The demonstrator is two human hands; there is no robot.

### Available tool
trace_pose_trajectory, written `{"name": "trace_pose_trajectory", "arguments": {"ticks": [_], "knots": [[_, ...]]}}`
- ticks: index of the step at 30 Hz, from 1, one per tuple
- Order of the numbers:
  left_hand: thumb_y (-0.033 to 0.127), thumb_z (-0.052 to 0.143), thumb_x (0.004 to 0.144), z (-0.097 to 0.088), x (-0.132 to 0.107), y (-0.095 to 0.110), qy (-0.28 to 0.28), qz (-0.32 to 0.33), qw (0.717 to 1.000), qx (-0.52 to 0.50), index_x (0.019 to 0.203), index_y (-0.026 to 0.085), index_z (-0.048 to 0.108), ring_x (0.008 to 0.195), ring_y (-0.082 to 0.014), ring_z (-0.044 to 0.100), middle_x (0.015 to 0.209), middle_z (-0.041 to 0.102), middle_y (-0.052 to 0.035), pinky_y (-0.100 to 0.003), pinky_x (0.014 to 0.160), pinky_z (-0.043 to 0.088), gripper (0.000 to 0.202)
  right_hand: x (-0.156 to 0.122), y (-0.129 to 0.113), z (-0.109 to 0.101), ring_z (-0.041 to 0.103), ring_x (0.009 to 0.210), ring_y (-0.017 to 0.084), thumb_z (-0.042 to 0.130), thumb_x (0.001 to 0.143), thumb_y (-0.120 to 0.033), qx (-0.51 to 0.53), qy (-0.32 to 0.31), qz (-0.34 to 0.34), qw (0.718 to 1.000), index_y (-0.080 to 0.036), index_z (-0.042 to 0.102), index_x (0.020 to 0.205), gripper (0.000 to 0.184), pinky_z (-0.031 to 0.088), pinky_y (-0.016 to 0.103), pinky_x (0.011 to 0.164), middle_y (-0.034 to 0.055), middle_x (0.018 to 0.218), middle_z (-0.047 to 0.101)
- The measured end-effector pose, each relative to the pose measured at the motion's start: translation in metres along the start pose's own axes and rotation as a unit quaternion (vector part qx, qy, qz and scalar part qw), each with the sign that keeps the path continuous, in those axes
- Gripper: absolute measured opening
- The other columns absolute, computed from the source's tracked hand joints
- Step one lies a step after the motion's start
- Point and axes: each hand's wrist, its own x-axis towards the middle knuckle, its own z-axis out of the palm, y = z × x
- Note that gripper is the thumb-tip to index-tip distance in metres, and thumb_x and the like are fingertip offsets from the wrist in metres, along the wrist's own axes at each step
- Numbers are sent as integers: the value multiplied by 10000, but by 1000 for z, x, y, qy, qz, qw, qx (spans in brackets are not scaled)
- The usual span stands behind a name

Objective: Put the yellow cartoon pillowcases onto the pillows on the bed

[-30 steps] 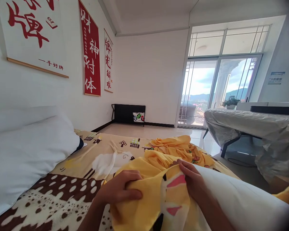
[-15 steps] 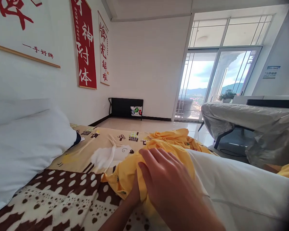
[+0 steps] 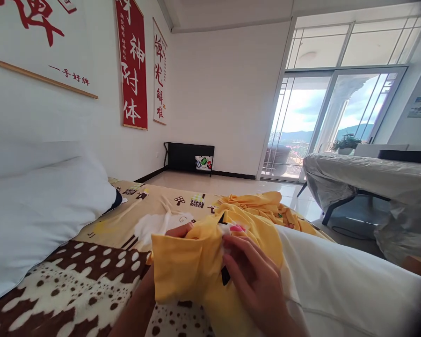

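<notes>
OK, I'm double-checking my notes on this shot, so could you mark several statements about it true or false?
1. The right hand touches the yellow cloth. True.
2. The left hand is fully visible. False: the cloth hides part of it.
3. The red scroll hangs between two white ones. True.
4. The patterned blanket is plain green. False: it is mainly brown, beige and white.
5. The glass door is at picture left. False: it is at picture right.
</notes>
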Motion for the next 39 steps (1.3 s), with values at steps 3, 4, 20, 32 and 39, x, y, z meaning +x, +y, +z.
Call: {"name": "trace_pose_trajectory", "arguments": {"ticks": [3,4,20,32,39], "knots": [[519,518,819,9,-1,30,-22,-1,1000,-15,792,170,536,692,-139,446,752,491,-6,-259,623,380,351,-2,-5,0,639,937,211,611,806,-256,-16,7,-17,1000,-203,566,1139,340,526,289,776,87,1038,671],[518,517,820,12,-3,37,-36,3,999,-3,763,168,522,691,-135,429,743,471,-4,-259,635,376,355,-3,-6,0,645,913,204,604,805,-250,-14,5,-22,1000,-200,571,1118,319,528,282,758,83,1013,676],[451,629,780,-17,-6,45,-103,-14,992,-67,713,144,579,705,-131,446,747,487,-25,-250,627,346,319,-13,-15,2,525,530,109,528,857,-212,-7,-1,-13,1000,-209,545,729,129,421,216,531,-22,579,554],[402,575,832,2,-8,51,-20,34,999,-25,638,154,544,677,-133,419,674,457,-16,-268,627,334,316,-23,-27,6,592,637,142,529,846,-220,-32,18,-19,999,-207,564,952,113,458,241,592,26,731,637],[320,520,873,-4,-16,61,-135,70,988,25,617,163,490,667,-131,428,677,467,-23,-279,629,355,302,-24,-24,10,570,563,120,474,854,-174,3,-68,-67,995,-193,551,767,117,419,219,539,12,634,616]]}}
